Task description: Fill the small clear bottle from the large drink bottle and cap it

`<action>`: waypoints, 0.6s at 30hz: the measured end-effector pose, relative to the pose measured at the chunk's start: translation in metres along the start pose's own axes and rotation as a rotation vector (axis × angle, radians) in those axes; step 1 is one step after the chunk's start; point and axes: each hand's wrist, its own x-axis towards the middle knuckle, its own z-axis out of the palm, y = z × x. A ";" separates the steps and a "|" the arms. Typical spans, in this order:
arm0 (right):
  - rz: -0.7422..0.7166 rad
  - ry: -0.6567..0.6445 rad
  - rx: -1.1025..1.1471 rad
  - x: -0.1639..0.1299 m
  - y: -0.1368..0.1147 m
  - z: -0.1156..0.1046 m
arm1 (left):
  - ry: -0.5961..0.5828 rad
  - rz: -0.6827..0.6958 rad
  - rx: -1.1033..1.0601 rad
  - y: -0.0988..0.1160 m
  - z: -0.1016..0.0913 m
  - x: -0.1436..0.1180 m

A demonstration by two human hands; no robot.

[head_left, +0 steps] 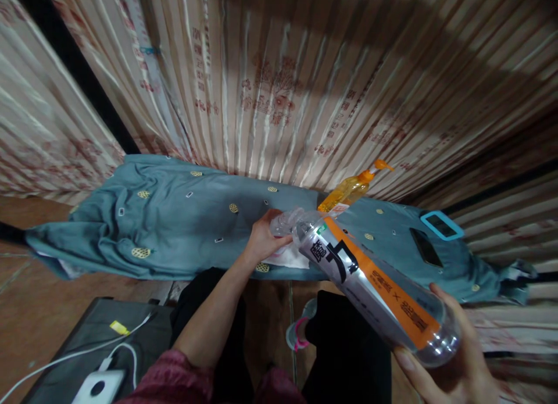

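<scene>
My right hand (pixel 453 363) grips the base of a large plastic bottle (pixel 375 285) with a silver, black and orange label, tilted so its mouth points up and left. At that mouth my left hand (pixel 264 238) holds a small clear plastic piece (pixel 285 222); what it is cannot be told. A white cloth or tissue (pixel 290 257) lies under the left hand on the blue-grey patterned sheet (pixel 174 218).
An orange pump bottle (pixel 351 190) lies on the sheet behind the big bottle. A dark phone (pixel 425 247) and a blue-edged device (pixel 441 225) rest at the right. Striped curtains hang behind. A white charger with cables (pixel 100 383) sits on a dark box at lower left.
</scene>
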 end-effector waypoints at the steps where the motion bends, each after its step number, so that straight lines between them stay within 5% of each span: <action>1: 0.002 -0.002 0.003 0.000 -0.001 0.000 | -0.001 0.005 0.006 -0.001 0.000 0.000; 18: -0.018 -0.022 0.025 -0.002 -0.002 0.000 | 0.037 0.007 -0.021 -0.002 0.003 0.000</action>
